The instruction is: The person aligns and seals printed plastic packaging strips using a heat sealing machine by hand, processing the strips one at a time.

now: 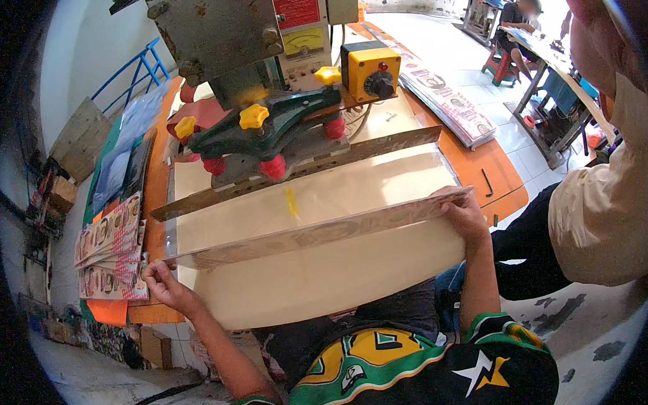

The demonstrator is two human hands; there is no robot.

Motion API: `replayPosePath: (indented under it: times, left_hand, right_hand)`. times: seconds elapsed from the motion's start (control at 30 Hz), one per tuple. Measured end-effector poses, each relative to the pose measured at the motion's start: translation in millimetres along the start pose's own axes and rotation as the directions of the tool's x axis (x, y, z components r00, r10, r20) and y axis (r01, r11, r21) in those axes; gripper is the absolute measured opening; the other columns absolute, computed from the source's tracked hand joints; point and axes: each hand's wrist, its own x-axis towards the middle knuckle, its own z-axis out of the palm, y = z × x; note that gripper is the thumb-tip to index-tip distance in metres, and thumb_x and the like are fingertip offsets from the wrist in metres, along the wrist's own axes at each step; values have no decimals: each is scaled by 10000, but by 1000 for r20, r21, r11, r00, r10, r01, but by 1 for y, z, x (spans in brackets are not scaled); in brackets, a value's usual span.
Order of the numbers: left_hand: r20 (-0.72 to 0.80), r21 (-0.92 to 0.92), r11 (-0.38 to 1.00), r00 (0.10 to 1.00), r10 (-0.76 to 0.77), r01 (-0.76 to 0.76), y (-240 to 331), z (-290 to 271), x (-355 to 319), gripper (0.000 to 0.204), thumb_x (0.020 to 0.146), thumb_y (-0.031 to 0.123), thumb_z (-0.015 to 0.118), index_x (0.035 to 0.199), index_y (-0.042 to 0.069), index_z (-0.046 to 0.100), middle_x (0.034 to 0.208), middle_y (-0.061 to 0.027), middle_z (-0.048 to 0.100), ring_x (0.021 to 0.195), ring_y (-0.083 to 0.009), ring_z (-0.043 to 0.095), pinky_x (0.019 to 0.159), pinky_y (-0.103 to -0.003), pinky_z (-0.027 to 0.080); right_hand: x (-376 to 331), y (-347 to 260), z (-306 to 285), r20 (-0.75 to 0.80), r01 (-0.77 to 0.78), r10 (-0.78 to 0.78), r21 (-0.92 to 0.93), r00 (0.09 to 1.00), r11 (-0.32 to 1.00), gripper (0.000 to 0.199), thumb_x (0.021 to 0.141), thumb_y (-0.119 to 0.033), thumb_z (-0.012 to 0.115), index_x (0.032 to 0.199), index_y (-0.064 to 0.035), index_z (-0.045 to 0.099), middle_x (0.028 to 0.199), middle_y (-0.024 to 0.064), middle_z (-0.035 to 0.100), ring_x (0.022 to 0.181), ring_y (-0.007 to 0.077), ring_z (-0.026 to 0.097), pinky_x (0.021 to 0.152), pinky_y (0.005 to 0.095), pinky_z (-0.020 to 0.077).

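My left hand [170, 286] and my right hand [465, 216] are closed on opposite ends of a long, clear plastic strip with faint print [316, 232]. The strip is stretched between them, slightly tilted and higher at the right. It stands on edge over a pale cream sheet [321, 281] that covers the worktop and hangs toward my lap. Beyond the strip, a long metal bar [390, 145] sits beneath a press head with a dark green bracket [277, 126], yellow knobs and red feet. A yellow mark [291, 201] shows on the cream sheet.
Stacked printed plastic sheets [112, 245] lie at the left, another stack [449, 100] at the far right. An orange control box [370, 72] is mounted on the press. A hex key [487, 183] rests on the orange table [507, 177]. One person [602, 205] stands close at right; another [515, 31] sits farther back.
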Motion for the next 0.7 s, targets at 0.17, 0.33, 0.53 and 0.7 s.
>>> replayPosePath:
  times: [0.17, 0.33, 0.53, 0.7]
  left_hand:
    - [-7, -2, 1000, 1000, -11, 11, -2, -3, 0, 169, 1004, 218, 527, 949, 59, 509, 830, -31, 558, 780, -115, 499, 723, -266, 404]
    - [4, 27, 1000, 1000, 5, -5, -3, -4, 1, 171, 1005, 218, 523, 944, 59, 506, 825, -37, 560, 779, -121, 506, 720, -274, 405]
    - [-16, 34, 999, 1000, -26, 26, 5, 0, -1, 185, 1007, 225, 517, 927, 59, 498, 817, -40, 568, 778, -122, 507, 727, -282, 406]
    - [-1, 54, 998, 1000, -16, 17, 3, -2, 0, 180, 1007, 222, 515, 925, 63, 495, 818, -40, 568, 781, -121, 507, 729, -288, 409]
  right_hand:
    - [0, -5, 9, -10, 1, 0, 62, 1000, 998, 418, 765, -320, 813, 974, 12, 669, 918, 68, 701, 821, 150, 662, 740, 293, 543]
    - [0, -6, 9, -1, 32, -32, 51, 999, 998, 403, 774, -303, 806, 982, 12, 666, 922, 70, 702, 822, 148, 663, 738, 294, 545]
    - [1, 1, 2, -15, 43, -43, 25, 999, 999, 393, 780, -277, 796, 1007, 14, 657, 947, 71, 701, 836, 156, 665, 753, 293, 542]
    - [2, 12, -9, -13, 6, -6, -6, 1000, 1000, 376, 790, -267, 790, 1006, 11, 658, 957, 73, 700, 849, 160, 668, 768, 299, 542]
